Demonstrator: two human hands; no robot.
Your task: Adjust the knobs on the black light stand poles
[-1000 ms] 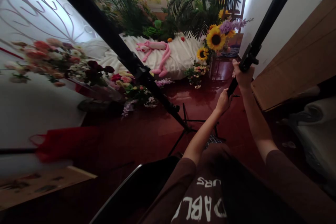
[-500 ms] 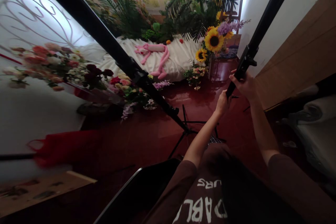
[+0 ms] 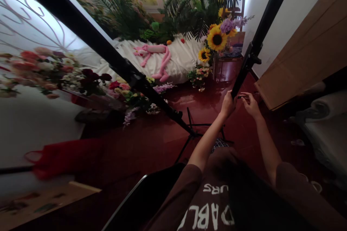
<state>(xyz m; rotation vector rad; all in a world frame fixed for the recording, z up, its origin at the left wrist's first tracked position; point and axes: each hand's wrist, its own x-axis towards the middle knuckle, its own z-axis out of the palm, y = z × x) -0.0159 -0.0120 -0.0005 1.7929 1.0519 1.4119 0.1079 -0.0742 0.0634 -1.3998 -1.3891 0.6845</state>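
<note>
My left hand [image 3: 228, 104] is wrapped round the lower part of a black light stand [image 3: 267, 25], whose pole rises at a slant to the upper right. My right hand [image 3: 251, 104] is just right of the pole, thumb and fingertips closed on a small dark knob [image 3: 240, 97] at its side. Higher on the same pole sits a black clamp collar [image 3: 252, 56]. A second black stand [image 3: 89, 32] slants down from the upper left, with its tripod legs [image 3: 191, 133] spread on the floor. The first stand's lower end is hidden behind my arm.
A white-draped bed [image 3: 181, 61] holds a pink plush toy [image 3: 154, 49]. Sunflowers [image 3: 217, 39] stand right of it and mixed flowers [image 3: 89, 77] left. A brown board [image 3: 298, 50] leans at right, near wrapped rolls [image 3: 324, 110]. A red bag [image 3: 62, 157] hangs at left.
My right hand has moved down the pole from below the clamp collar to the small knob. My left hand keeps its hold. The view has shifted slightly.
</note>
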